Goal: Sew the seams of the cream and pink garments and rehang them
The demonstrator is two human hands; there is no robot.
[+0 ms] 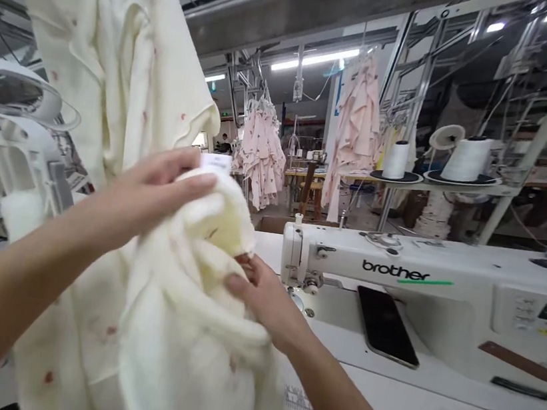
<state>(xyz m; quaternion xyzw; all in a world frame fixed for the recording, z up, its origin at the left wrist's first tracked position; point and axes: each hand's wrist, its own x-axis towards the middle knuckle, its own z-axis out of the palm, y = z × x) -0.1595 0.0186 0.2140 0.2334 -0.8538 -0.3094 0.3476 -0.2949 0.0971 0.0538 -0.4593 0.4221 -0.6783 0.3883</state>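
A cream garment [195,342] with small reddish spots hangs bunched between my hands, its lower part draping down over the front of the table. My left hand [166,181] pinches its upper edge beside a small white label [215,162]. Lower and to the right, my right hand [266,298] grips the same cloth by a fold, thumb on top and fingertips partly hidden behind it. Another stretch of cream spotted fabric [114,70] hangs from above at the left, behind my left hand.
A white Brother sewing machine [396,268] stands to the right, with a black phone [386,324] lying on its bed. Thread cones [467,160] sit on a rack behind it. White hangers or clamps [13,117] crowd the left side. Pink garments [263,153] hang farther back.
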